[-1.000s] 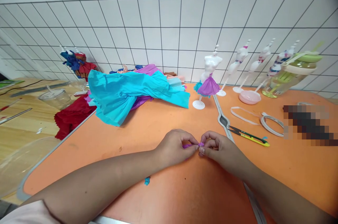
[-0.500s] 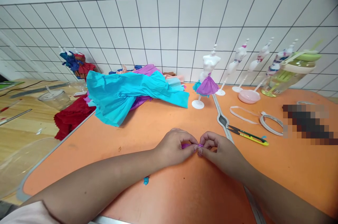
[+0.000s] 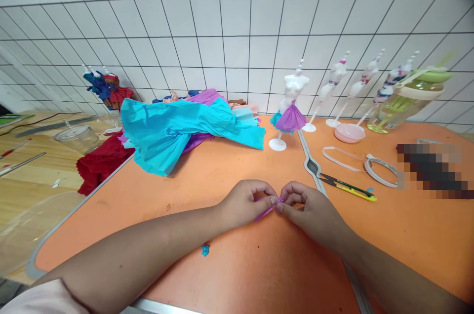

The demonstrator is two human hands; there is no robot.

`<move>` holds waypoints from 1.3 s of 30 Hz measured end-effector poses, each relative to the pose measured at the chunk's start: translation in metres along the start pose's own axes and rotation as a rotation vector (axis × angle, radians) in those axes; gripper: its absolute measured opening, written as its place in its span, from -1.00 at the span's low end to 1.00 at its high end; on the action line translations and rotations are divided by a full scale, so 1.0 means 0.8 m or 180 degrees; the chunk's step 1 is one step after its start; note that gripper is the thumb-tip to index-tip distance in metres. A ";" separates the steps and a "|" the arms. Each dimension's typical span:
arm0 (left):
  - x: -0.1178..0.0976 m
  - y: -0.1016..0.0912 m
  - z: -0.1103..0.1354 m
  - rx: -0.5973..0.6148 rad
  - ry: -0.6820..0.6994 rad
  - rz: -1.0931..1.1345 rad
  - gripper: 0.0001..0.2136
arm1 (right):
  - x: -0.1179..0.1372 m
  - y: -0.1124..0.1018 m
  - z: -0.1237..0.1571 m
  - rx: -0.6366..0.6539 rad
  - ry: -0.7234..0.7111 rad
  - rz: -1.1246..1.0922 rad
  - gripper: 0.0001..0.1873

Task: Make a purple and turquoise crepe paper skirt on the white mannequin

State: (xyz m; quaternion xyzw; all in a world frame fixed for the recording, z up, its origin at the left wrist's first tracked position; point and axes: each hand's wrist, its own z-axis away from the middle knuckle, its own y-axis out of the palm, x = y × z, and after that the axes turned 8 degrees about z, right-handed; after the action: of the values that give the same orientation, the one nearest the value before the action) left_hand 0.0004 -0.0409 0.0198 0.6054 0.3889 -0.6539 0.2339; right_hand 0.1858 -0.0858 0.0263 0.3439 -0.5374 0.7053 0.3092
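Between my fingertips is a small strip of purple crepe paper (image 3: 264, 213), mostly covered by the fingers. My left hand (image 3: 247, 201) pinches it from the left, thumb against forefinger. From the right, my right hand (image 3: 305, 204) pinches the same strip, its fingertips touching those of the left. Beyond the hands stands a small white dress form (image 3: 294, 86) wearing a purple paper skirt (image 3: 291, 119) with some turquoise at its side. A crumpled bit of turquoise paper (image 3: 205, 250) lies on the orange table near my left forearm.
Turquoise crepe paper (image 3: 159, 129) is heaped at back left, beside dark red paper (image 3: 99, 163). Thread snips (image 3: 350, 188), a tape roll (image 3: 381, 171), a pink bowl (image 3: 350, 133) and a bottle (image 3: 414, 94) are on the right. More dress forms (image 3: 336, 77) stand behind.
The purple strip has turned between my fingers, and more of it now shows below my left thumb. Both hands stay pinched together in nearly the same place.
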 end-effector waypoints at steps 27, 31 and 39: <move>0.011 -0.012 -0.003 0.0121 -0.0456 0.1956 -0.66 | -0.003 -0.006 0.001 -0.0622 -0.0981 0.0651 -0.86; 0.000 -0.018 -0.002 -0.0341 0.0292 0.0630 -0.73 | -0.004 -0.009 -0.001 -0.0800 -0.0786 0.0813 -0.88; -0.005 -0.005 0.004 -0.0407 0.1119 -0.1100 -0.92 | 0.001 -0.005 0.002 -0.0548 -0.0461 0.0507 -0.89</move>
State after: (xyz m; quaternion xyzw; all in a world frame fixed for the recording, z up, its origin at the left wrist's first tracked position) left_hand -0.0037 -0.0420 0.0245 0.6183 0.5619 -0.5428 0.0853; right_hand 0.1885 -0.0866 0.0295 0.3224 -0.6424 0.6522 0.2410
